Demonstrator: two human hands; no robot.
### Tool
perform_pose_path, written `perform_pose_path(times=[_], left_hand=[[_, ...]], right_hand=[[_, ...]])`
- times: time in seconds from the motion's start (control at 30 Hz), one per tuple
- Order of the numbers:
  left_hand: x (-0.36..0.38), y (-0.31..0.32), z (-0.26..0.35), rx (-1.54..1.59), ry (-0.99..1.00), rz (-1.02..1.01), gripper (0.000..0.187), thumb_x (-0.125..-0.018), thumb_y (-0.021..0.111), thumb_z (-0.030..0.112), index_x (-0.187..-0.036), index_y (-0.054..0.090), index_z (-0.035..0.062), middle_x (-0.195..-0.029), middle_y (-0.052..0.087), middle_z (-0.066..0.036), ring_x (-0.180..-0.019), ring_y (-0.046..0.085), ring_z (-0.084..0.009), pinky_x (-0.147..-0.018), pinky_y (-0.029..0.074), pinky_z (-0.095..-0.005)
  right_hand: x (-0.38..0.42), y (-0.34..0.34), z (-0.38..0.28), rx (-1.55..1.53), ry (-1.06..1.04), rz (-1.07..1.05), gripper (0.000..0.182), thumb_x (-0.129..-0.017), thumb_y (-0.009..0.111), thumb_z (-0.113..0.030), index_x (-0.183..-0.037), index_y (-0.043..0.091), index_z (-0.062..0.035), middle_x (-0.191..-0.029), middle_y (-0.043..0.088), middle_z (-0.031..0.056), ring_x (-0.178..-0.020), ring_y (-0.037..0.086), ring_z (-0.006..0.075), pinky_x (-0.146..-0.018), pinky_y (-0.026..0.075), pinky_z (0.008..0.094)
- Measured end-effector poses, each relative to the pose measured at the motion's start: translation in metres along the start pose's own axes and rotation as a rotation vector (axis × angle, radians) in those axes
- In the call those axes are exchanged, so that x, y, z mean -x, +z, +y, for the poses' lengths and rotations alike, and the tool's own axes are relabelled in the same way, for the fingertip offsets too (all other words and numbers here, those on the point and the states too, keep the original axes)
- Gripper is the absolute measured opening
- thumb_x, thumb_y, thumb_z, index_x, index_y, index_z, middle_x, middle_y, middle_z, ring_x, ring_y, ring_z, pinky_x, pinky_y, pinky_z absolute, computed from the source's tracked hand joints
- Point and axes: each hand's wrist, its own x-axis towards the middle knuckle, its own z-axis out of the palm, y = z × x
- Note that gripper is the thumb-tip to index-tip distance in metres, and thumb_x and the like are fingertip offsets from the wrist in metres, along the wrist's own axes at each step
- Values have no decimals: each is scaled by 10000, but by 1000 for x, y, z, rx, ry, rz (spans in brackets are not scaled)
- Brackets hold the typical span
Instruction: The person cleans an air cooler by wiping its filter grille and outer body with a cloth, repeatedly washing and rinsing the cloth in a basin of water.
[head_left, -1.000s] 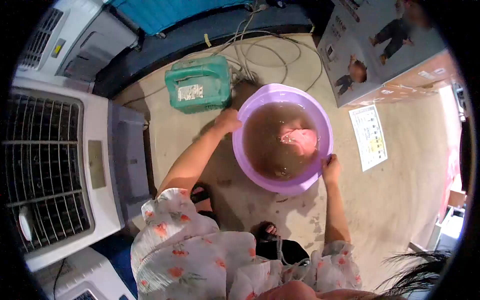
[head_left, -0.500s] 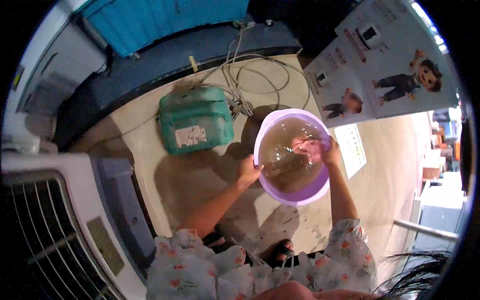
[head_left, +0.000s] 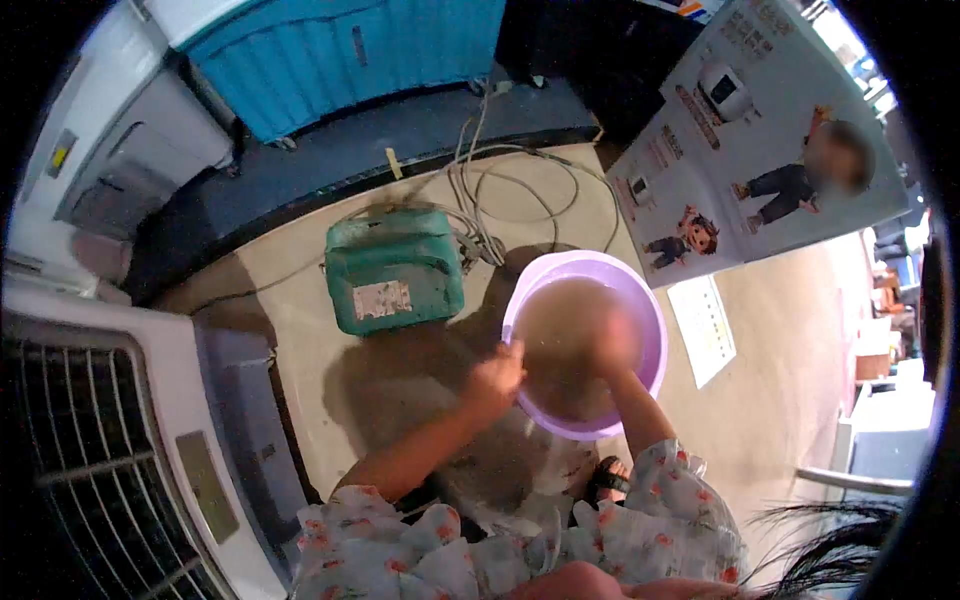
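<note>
A lilac plastic basin [head_left: 655, 345] of murky water [head_left: 560, 330] stands on the floor in front of me. My left hand [head_left: 498, 378] grips its left rim, fingers closed around the edge. Inside the basin, over the right part of the water, is my right hand [head_left: 615, 345]. Motion smears its fingers, so whether they hold anything is hidden. No pink cloth-like thing can be made out in the water at this moment.
Left of the basin sits a green plastic box [head_left: 395, 275] with a label, and loose grey cables [head_left: 480, 200] lie behind it. A printed carton [head_left: 745, 150] stands at the right, beside a paper sheet [head_left: 703, 325]. A wire-grille appliance [head_left: 110, 450] is at lower left.
My right hand has left the right rim and moved inward over the water. The pink cloth-like thing seen there before no longer shows. The left hand stays on the rim; the view has shifted slightly.
</note>
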Motion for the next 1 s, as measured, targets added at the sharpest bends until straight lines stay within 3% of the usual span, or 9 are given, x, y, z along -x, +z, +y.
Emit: perform_pose_path(times=[0.13, 0.3, 0.4, 0.43, 0.63, 0.7, 0.73, 0.87, 1.0], left_hand=[[-32, 25, 45, 189, -73, -317, 305, -798, 574, 220, -1006, 507, 8, -901, 582, -190, -734, 573, -324, -639, 466, -403], [-76, 153, -5, 409, -246, -54, 436, -884, 427, 412, -1143, 486, 67, -1132, 546, -132, -1023, 520, -282, -786, 452, -398], [-80, 95, 67, 1167, -1150, -403, 472, -889, 384, 464, -1170, 485, 98, -1134, 550, -65, -968, 547, -222, -762, 469, -355], [-72, 95, 75, 1682, -1038, -422, 453, -872, 438, 454, -1149, 503, 102, -1067, 578, -34, -895, 566, -184, -735, 476, -328], [-19, 189, 34, 1208, -879, 213, 298, -833, 548, 355, -892, 603, 68, -840, 616, -55, -747, 592, -202, -660, 481, -354], [-16, 206, 20, 797, -800, 306, 335, -804, 575, 342, -866, 596, 14, -759, 617, -96, -684, 598, -230, -611, 473, -360], [-29, 162, 53, 277, -904, 148, 362, -764, 601, 275, -972, 545, -15, -832, 610, -196, -758, 605, -339, -676, 469, -427], [-4, 214, 17, 81, -610, 145, 432, -773, 563, 220, -1140, 425, 39, -988, 545, -218, -847, 579, -353, -731, 469, -438], [12, 250, 6, 251, -520, 151, 504, -792, 531, 207, -1250, 361, 83, -1111, 499, -208, -942, 543, -338, -778, 468, -441]], right_hand=[[-11, -31, 29, -457, -222, 51, 266, -790, 513, -101, -1041, 592, -141, -1047, 578, 155, -1044, 512, 323, -897, 412, 343], [-28, -34, 75, -1060, -445, 50, 271, -917, 424, -152, -1140, 499, -16, -1039, 572, 91, -946, 531, 148, -836, 422, 257], [-16, -50, 74, -1398, -255, -116, 236, -916, 442, -149, -1089, 527, -13, -996, 581, 63, -909, 522, 119, -819, 421, 247], [-21, -47, 76, -1293, -345, -96, 222, -913, 450, -142, -1073, 538, -15, -983, 584, 55, -908, 519, 116, -816, 418, 243], [-18, -31, 79, -532, -371, -70, 172, -843, 554, -99, -994, 590, -25, -909, 609, 112, -764, 590, 188, -706, 462, 273], [-29, 6, 81, -458, -461, 228, 271, -811, 556, -155, -1064, 564, -57, -997, 554, 185, -716, 607, 289, -671, 488, 334], [-17, 6, 66, -413, -381, 305, 309, -801, 560, -183, -1087, 552, -64, -1046, 532, 193, -726, 606, 308, -682, 490, 347], [0, 60, 36, -65, -445, 694, 424, -779, 555, -301, -1138, 521, -79, -1186, 429, 201, -743, 594, 345, -673, 499, 390], [-16, 100, 41, -473, -626, 480, 388, -751, 565, -213, -1109, 541, -64, -1050, 529, 158, -807, 587, 324, -688, 496, 387]])
